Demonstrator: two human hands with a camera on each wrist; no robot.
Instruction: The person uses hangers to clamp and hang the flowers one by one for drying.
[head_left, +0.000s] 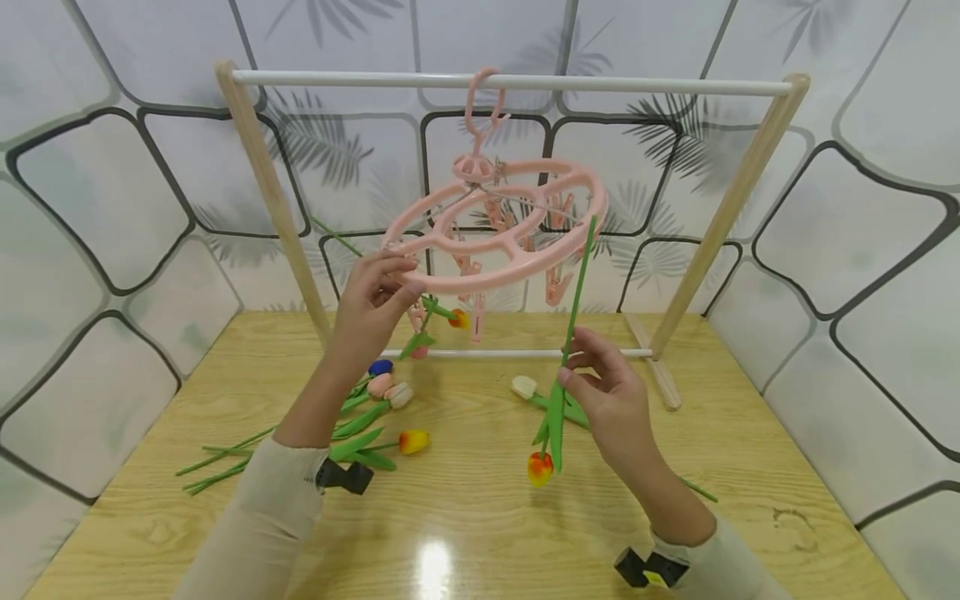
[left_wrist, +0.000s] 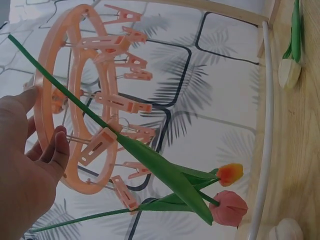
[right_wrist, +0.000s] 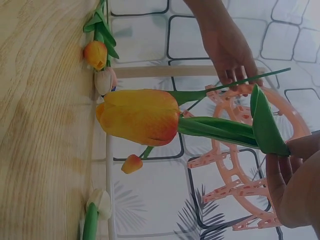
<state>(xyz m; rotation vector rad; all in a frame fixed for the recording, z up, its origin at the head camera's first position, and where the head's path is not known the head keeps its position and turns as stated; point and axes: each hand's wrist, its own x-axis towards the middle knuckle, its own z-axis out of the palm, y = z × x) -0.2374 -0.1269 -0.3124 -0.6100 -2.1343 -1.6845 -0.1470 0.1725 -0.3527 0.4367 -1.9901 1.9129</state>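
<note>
A pink round clip hanger [head_left: 495,275] hangs by its hook from a white rod and tilts. My left hand [head_left: 372,302] holds its near left rim between thumb and fingers. With my right hand [head_left: 611,404] I pinch the green stem of an orange-yellow artificial tulip [head_left: 540,468], its bloom pointing down and its stem end up near the hanger's right rim. Two tulips hang from clips on the left side, a pink tulip [left_wrist: 230,207] and an orange tulip [left_wrist: 230,174]. Other pink clips [head_left: 557,286] dangle under the ring.
The white rod [head_left: 637,85] spans a wooden stand with a lower bar [head_left: 517,354]. Several tulips lie on the table at left, among them a yellow one [head_left: 414,442] and a blue one [head_left: 381,367]. A white tulip [head_left: 524,387] lies behind my right hand.
</note>
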